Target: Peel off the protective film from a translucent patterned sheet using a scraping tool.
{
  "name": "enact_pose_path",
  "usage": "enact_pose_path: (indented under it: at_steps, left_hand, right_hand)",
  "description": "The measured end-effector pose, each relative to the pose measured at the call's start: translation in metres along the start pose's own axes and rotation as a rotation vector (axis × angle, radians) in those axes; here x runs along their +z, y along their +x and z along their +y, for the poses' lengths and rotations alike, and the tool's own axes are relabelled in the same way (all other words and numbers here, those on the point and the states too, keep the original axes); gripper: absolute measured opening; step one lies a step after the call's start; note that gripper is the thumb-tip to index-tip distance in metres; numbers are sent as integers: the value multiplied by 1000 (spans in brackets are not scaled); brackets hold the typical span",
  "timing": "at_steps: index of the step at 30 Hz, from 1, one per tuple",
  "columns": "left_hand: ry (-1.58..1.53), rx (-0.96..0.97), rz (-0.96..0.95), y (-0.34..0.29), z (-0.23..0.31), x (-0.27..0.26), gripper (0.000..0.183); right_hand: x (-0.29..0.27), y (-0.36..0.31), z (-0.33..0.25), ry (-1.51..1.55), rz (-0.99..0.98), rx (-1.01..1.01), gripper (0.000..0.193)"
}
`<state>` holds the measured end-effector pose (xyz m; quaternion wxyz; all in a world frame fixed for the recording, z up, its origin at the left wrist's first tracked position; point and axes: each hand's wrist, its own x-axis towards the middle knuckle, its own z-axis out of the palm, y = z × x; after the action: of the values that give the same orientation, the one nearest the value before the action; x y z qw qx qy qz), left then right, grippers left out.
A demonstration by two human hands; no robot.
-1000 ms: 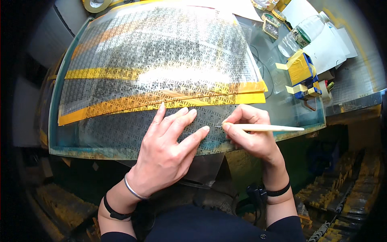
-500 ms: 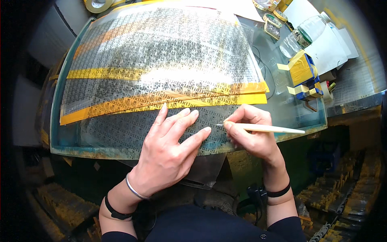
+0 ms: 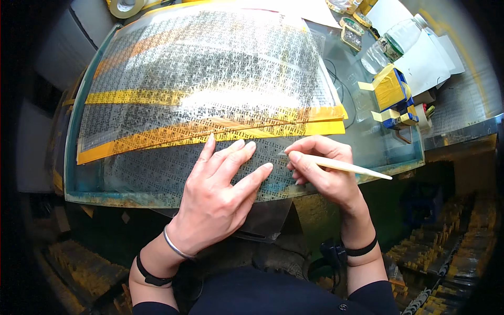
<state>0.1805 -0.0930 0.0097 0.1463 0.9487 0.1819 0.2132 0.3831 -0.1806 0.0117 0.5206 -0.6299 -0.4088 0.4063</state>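
My left hand (image 3: 220, 184) lies with its fingers spread on a dark, see-through printed film sheet (image 3: 152, 176) near the front edge of the glass table. A slim cream-handled craft knife (image 3: 349, 167) is pinched between the thumb and fingers of my right hand (image 3: 325, 170). Its thin tip points left, close over the sheet, and its handle slants down to the right. I cannot tell whether the tip touches the sheet. Just beyond my fingertips, a stack of clear printed films (image 3: 210, 68) with yellow and orange strips (image 3: 325, 127) along its near edge covers much of the glass.
To the right stand a blue tape dispenser with yellow tape (image 3: 391, 94) and a clear plastic bottle (image 3: 391, 47), beside white paper (image 3: 428, 68). A dark cable (image 3: 341, 86) curls by the films. A tape roll (image 3: 126, 6) sits far left. The glass edge (image 3: 126, 203) runs before me.
The knife has tilted, its handle end dropping slightly, and my right fingers have shifted a little up and left. My left hand stays almost in place.
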Motion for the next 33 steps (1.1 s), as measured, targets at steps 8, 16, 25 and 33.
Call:
enact_pose_path:
  at_steps: [8, 16, 25, 33]
  left_hand:
    - [44, -7, 15, 2, 2, 2, 38]
    - [46, -8, 6, 2, 2, 2, 39]
    - [48, -12, 6, 3, 1, 3, 40]
    - [48, -14, 17, 3, 1, 3, 40]
  right_hand:
    - [-2, 0, 9, -170, 53, -81, 11]
    - [1, 1, 13, -221, 58, -150, 11]
    - [0, 1, 15, -196, 54, -144, 10]
    - [-1, 2, 11, -241, 38, -145, 11]
